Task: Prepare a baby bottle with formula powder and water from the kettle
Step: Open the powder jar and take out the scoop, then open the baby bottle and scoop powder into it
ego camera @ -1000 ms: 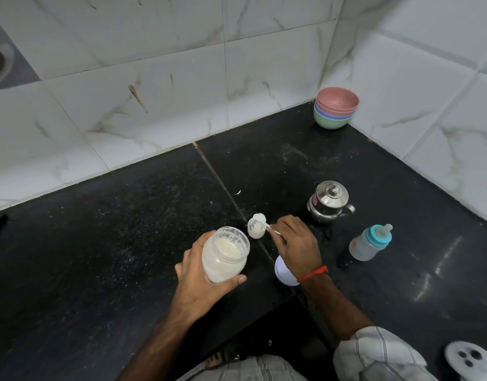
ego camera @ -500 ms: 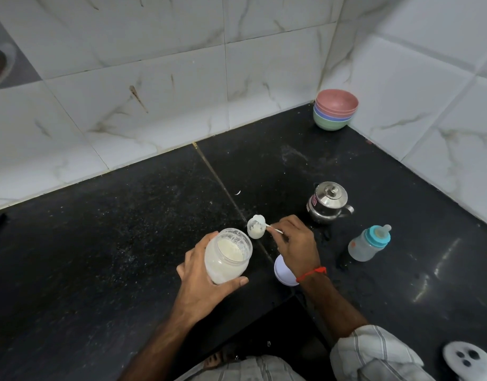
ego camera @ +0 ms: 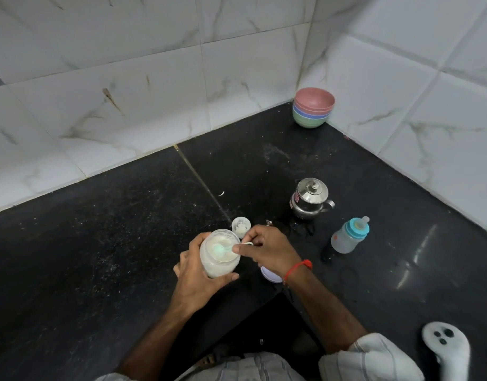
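My left hand [ego camera: 194, 273] grips a clear jar of white formula powder [ego camera: 219, 257], tilted above the black counter. My right hand [ego camera: 267, 250] pinches the handle of a pale scoop [ego camera: 223, 250], whose bowl is down inside the jar's mouth. A small white round cup [ego camera: 240, 226] with some powder in it stands just behind the jar. The steel kettle [ego camera: 309, 200] stands with its lid on to the right. The baby bottle [ego camera: 348, 237], with teal collar and teat on, stands in front of the kettle.
A white lid [ego camera: 270, 276] lies partly hidden under my right wrist. Stacked coloured bowls [ego camera: 313, 108] sit in the tiled corner. A white plastic object [ego camera: 447, 347] lies at the lower right. Wet patches mark the counter [ego camera: 99, 243] near the kettle.
My right hand has brought the scoop from over the small white cup back left into the jar's mouth. The jar is held a little nearer my right hand.
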The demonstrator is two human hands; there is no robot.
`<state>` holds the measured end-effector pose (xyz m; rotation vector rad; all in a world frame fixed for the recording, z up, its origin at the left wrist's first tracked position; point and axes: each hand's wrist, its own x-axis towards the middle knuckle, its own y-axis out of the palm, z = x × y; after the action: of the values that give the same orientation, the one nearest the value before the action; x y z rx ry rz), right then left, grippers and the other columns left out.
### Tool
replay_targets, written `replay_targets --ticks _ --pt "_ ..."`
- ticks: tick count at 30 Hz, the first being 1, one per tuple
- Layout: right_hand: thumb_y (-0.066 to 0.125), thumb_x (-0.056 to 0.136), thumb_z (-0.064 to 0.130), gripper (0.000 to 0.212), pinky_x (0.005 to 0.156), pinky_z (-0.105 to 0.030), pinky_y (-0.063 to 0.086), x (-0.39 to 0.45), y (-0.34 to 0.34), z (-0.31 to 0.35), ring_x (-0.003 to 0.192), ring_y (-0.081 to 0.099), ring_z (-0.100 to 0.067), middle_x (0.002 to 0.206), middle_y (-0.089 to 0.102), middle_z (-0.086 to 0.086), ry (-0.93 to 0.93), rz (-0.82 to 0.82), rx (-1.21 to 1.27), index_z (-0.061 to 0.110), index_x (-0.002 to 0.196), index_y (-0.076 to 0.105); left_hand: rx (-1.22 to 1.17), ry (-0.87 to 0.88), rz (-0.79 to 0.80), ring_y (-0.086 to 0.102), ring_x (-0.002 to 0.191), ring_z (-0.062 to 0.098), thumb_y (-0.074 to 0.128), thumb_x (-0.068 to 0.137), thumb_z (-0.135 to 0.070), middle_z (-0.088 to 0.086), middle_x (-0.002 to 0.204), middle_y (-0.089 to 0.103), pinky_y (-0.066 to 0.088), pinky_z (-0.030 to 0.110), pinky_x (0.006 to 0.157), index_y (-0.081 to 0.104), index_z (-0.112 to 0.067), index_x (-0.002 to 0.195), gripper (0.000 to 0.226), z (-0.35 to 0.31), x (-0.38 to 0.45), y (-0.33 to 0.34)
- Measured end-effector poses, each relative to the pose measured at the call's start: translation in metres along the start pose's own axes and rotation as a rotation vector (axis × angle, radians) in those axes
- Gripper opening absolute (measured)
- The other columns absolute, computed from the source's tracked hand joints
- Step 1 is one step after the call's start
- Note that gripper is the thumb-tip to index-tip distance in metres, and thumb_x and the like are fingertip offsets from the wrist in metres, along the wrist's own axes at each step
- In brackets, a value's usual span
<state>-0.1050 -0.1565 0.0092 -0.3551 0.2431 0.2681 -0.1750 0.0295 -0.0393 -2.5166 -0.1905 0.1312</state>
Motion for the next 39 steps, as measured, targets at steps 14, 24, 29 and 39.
replay_targets --ticks 14,24,29,39 --pt "0.077 0.091 0.016 0.018 0.063 -0.026 0.043 -0.040 -0.094 -0.017 0.063 0.046 -0.012 0.069 0.047 -0.001 -0.309 -0.963 -0.013 0.021 0.100 0.062 -0.148 -0.068 -0.096 0.051 0.131 0.017 0.101 0.060 -0.032 -0.017 0.131 0.053 0.037 0.052 0.118 0.025 -0.056 0.127 0.104 0.010 0.036 0.001" --pt "0.083 0.084 0.034 0.058 0.102 -0.060 0.049 -0.007 -0.139 -0.088 0.118 0.057 -0.037 0.129 0.060 -0.009 0.030 -0.802 -0.257 0.025 0.132 0.051 -0.004 -0.116 -0.132 0.008 0.161 0.026 0.094 0.033 -0.074 -0.003 0.175 0.002 0.006 0.054 0.125 -0.012 -0.034 0.161 0.171 0.007 0.024 0.003" --pt "0.082 0.087 0.025 0.039 0.083 -0.037 0.055 -0.021 -0.138 -0.086 0.100 0.066 -0.027 0.110 0.065 -0.003 -0.079 -0.858 -0.180 0.017 0.117 0.059 0.031 0.373 -0.385 0.026 0.153 0.028 0.077 0.067 -0.060 0.007 0.167 0.023 0.017 0.044 0.121 0.022 -0.019 0.158 0.114 -0.029 -0.022 0.008" --pt "0.084 0.073 0.047 0.048 0.087 -0.023 0.058 -0.079 -0.044 0.019 0.099 0.074 -0.009 0.106 0.076 0.006 -0.348 -0.591 0.110 0.024 0.113 0.071 -0.127 0.333 0.239 0.054 0.134 0.000 0.069 0.088 -0.050 -0.014 0.140 0.059 0.048 0.038 0.111 0.049 -0.030 0.143 0.062 -0.114 -0.014 0.065"
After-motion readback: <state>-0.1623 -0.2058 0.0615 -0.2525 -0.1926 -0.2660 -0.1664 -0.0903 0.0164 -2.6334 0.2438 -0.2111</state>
